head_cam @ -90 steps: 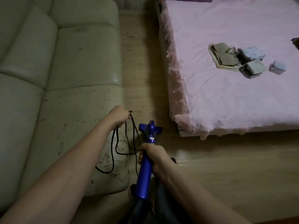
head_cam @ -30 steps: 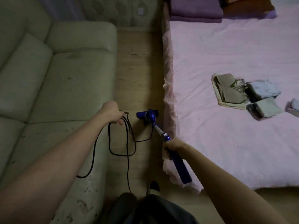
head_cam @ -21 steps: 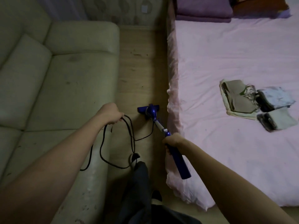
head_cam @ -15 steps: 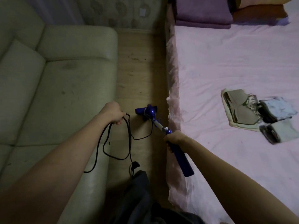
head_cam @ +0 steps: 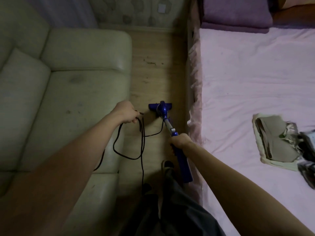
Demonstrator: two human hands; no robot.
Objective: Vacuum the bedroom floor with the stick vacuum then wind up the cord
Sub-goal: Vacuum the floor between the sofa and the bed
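Down on the wood floor (head_cam: 153, 79), in the strip between the sofa (head_cam: 68, 86) and the bed (head_cam: 247, 99), the blue vacuum (head_cam: 180, 155) stands tilted, its head (head_cam: 160, 107) flat on the boards and turned crosswise to the strip. From the head a grey tube rises toward the person into the thicker blue body, which lies close along the bed's edge. The right hand (head_cam: 179, 142) is wrapped round the body just below the grey tube, fingers curled under it. The left hand (head_cam: 126, 113) is held out over the sofa's front edge, well apart from the right, fingers closed on the black cord (head_cam: 142, 138). Several loops of cord hang from that fist: one sags across the sofa cushion, one strand swings over to the tube near the head, and another drops straight down toward the person's dark trousers (head_cam: 170, 210). A foot (head_cam: 167, 165) shows on the floor just beside the vacuum body. Some dark specks lie on the boards farther up the strip, near the wall. On the pink sheet to the right rests a pile of folded cloths (head_cam: 276, 143), blurred at the frame's edge. Purple pillows (head_cam: 237, 14) sit at the bed's far end, and a white wall plate (head_cam: 161, 9) shows on the patterned wall.
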